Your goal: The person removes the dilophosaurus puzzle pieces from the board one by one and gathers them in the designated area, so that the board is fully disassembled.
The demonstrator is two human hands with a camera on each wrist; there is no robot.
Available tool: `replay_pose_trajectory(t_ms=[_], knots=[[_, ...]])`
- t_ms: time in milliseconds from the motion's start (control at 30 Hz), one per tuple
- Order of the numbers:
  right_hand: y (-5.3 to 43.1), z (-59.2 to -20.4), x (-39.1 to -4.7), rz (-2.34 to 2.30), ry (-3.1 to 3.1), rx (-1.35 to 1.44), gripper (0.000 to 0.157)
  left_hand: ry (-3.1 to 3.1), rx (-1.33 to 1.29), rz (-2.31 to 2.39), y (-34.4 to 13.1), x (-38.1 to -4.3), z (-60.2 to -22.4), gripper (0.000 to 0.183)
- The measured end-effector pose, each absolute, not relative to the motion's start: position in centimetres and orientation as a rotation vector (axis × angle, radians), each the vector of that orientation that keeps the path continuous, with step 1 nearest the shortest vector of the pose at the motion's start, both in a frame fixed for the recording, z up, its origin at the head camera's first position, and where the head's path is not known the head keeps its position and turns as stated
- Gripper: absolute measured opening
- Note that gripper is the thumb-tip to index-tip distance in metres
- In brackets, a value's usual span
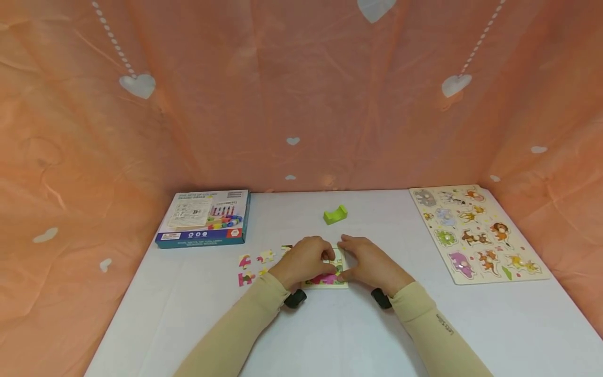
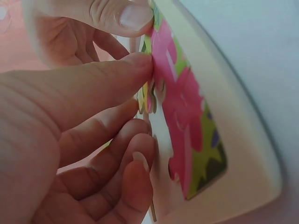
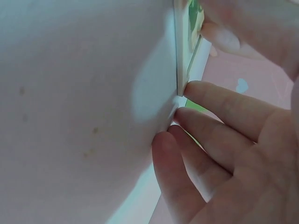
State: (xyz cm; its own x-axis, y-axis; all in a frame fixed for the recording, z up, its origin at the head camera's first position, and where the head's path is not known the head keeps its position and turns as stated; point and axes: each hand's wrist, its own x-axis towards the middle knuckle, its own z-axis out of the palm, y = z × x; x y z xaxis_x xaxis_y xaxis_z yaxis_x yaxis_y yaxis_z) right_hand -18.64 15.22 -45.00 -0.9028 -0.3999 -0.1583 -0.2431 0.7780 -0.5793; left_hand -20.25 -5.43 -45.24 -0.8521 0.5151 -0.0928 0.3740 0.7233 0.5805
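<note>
A small jigsaw puzzle board [image 1: 346,285] with a pale frame lies on the table, a pink picture section [image 2: 180,112] filling its near part. Over the board, my left hand [image 1: 305,259] pinches a jigsaw piece [image 2: 146,100] between thumb and fingers; the fingers partly hide it. My right hand [image 1: 374,264] is at the board's right side. Its thumb [image 2: 135,17] presses on the picture, while the fairly straight fingers [image 3: 224,100] touch the frame's edge and the table. Loose jigsaw pieces [image 1: 245,261] lie left of the left hand, some partly covered by it.
Beyond the board stands a green curved block [image 1: 335,215]. A boxed bead set [image 1: 207,217] lies at the back left. On the right is a wooden animal peg puzzle [image 1: 480,235]. An orange cloth [image 1: 301,94] with hearts surrounds the white table [image 1: 339,335].
</note>
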Motion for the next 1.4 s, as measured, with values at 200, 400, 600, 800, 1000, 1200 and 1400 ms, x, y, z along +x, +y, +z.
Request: replay_pose_trajectory(t_ms=[200, 400, 600, 800, 1000, 1200, 1400], knots=[[15.28, -45.25, -18.72, -0.805, 2.709, -0.520, 0.080, 2.686, 0.692, 0.843, -5.32, -20.17, -45.18, 0.016], [15.28, -45.15, -18.76, -0.803, 2.713, -0.536, 0.081, 2.679, 0.695, 0.886, -5.31, -20.25, -45.30, 0.012], [15.15, -44.98, -18.80, -0.811, 2.698, -0.532, 0.081, 2.694, 0.732, 0.881, -5.46, -20.27, -45.34, 0.016], [15.14, -44.90, -18.72, -0.810, 2.692, -0.504, 0.080, 2.679, 0.773, 0.935, -5.74, -20.13, -45.31, 0.011], [15.17, -44.82, -18.65, -0.822, 2.684, -0.484, 0.080, 2.625, 0.739, 1.007, -5.88, -20.09, -45.24, 0.012], [15.29, -44.87, -18.71, -0.833, 2.691, -0.504, 0.080, 2.614, 0.712, 1.020, -5.89, -20.22, -45.35, 0.012], [15.25, -44.95, -18.80, -0.836, 2.689, -0.496, 0.080, 2.604, 0.701, 1.039, -6.03, -20.42, -45.23, 0.010]])
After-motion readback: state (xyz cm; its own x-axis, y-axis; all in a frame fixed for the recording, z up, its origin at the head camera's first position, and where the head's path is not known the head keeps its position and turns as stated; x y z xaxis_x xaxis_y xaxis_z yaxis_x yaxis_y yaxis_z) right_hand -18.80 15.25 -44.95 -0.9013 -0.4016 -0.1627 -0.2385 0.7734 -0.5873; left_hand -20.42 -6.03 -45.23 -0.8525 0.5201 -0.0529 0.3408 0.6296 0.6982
